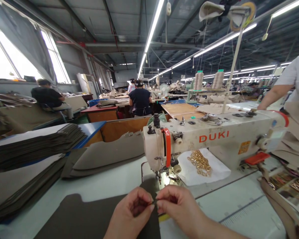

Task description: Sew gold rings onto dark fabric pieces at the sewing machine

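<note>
Dark grey panel (pixel 89 215) before the sewing machine (pixel 214 136): left hand (pixel 132 210) and right hand (pixel 178 205) pinch a small, indistinct piece (pixel 153 202), seemingly positioning it; the next move calls for steady alignment.

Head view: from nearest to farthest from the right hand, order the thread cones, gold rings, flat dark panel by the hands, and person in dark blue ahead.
1. Flat dark panel: just left of the right hand.
2. Gold rings: ahead, slightly right, on the white sheet.
3. Thread cones: right, beyond the sewing machine.
4. Person in dark blue: farther ahead, left.
</note>
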Demonstrator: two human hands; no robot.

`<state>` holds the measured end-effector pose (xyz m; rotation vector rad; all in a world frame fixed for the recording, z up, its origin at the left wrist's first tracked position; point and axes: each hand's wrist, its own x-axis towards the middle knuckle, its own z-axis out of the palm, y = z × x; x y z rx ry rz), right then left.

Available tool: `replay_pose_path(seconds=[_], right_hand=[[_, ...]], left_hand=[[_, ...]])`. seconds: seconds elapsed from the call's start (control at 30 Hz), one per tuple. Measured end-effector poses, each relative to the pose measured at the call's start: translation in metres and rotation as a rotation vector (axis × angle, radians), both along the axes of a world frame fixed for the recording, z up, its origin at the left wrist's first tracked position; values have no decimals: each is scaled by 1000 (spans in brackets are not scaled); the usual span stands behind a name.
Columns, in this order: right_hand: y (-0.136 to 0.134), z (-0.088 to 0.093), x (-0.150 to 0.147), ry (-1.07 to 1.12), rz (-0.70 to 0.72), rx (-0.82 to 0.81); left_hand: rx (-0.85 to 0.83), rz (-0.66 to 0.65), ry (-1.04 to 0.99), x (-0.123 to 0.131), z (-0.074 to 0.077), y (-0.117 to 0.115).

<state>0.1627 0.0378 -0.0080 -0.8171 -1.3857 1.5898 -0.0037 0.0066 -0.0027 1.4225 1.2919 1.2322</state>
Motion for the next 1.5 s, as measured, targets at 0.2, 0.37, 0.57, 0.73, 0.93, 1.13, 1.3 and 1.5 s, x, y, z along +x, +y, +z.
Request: replay_pose_path(seconds=[0.2, 0.37, 0.57, 0.73, 0.93, 1.13, 1.3, 1.5], right_hand=[[-3, 7, 7, -280, 0, 161], [1, 12, 11, -341, 43, 40], [21, 16, -2, -481, 58, -19], [28, 18, -12, -649, 55, 27], [25, 28, -16, -847, 31, 144], [31, 36, -14, -944, 125, 148], [39, 34, -17, -980, 201, 160], [30, 31, -9, -1004, 88, 405]], left_hand=[[-14, -33, 191, -2, 10, -3], [180, -40, 655, -19, 14, -6], [366, 50, 977, -15, -11, -20], [527, 112, 1093, -11, -23, -39], [578, 166, 1101, -13, -16, -34], [722, 42, 1045, -4, 1, -11], [755, 13, 1077, 5, 4, -3], [726, -28, 1026, 3, 3, -1]])
